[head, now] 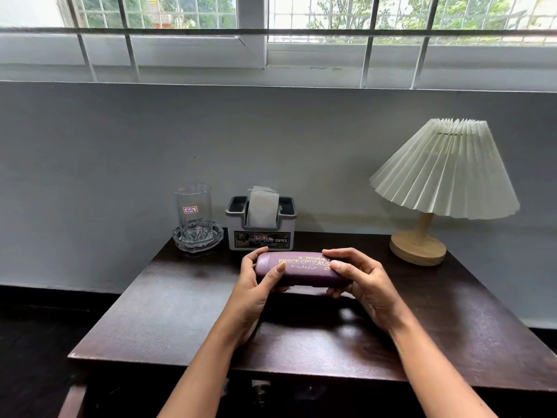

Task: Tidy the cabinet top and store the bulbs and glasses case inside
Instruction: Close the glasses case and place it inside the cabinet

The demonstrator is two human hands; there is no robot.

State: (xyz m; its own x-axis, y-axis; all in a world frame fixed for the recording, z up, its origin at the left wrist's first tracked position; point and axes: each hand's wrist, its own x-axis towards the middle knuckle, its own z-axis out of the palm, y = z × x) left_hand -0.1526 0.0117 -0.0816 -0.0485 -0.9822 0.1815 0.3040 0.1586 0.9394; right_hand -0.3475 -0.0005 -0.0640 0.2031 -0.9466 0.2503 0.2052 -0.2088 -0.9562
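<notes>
A purple glasses case with gold lettering is held level just above the middle of the dark wooden cabinet top. My left hand grips its left end, thumb on the front face. My right hand grips its right end, fingers curled over the top and underside. The case looks closed. No bulbs are visible.
A clear glass stands on a glass ashtray at the back left. A grey tissue holder sits beside it. A pleated table lamp with a wooden base stands at the back right. The wall lies right behind.
</notes>
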